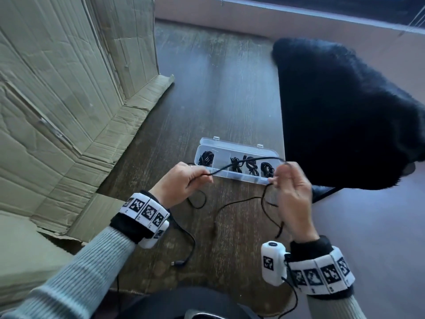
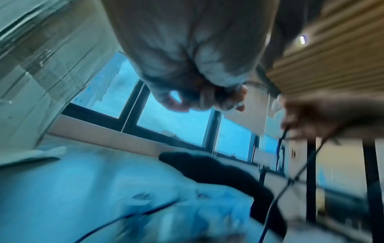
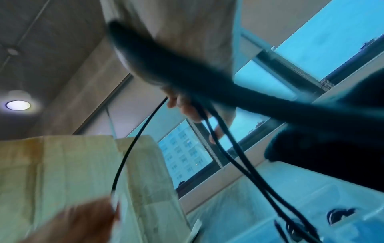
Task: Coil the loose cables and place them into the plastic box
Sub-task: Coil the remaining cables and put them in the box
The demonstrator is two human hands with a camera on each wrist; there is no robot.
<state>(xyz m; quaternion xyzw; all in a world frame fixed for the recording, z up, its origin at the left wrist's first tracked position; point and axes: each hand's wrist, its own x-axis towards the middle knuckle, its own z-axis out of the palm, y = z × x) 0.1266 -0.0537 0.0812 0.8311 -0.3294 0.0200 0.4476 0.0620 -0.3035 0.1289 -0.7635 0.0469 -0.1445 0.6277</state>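
Observation:
A thin black cable (image 1: 243, 162) stretches between both hands above a clear plastic box (image 1: 236, 178) lying open on the dark wooden floor. My left hand (image 1: 184, 180) grips one part of the cable in curled fingers. My right hand (image 1: 287, 180) pinches loops of the same cable (image 3: 224, 131), and its slack hangs down to the floor (image 1: 230, 203). Several black coiled cables (image 1: 250, 165) lie in the box compartments. In the left wrist view the left hand (image 2: 203, 98) is closed, blurred. The right wrist view shows my fingers (image 3: 193, 111) on the strands.
Large flattened cardboard (image 1: 69, 100) leans at the left. A black furry cushion (image 1: 345, 111) lies right of the box. Another black cable with a plug (image 1: 181, 261) trails on the floor near my left wrist. A window runs along the far wall.

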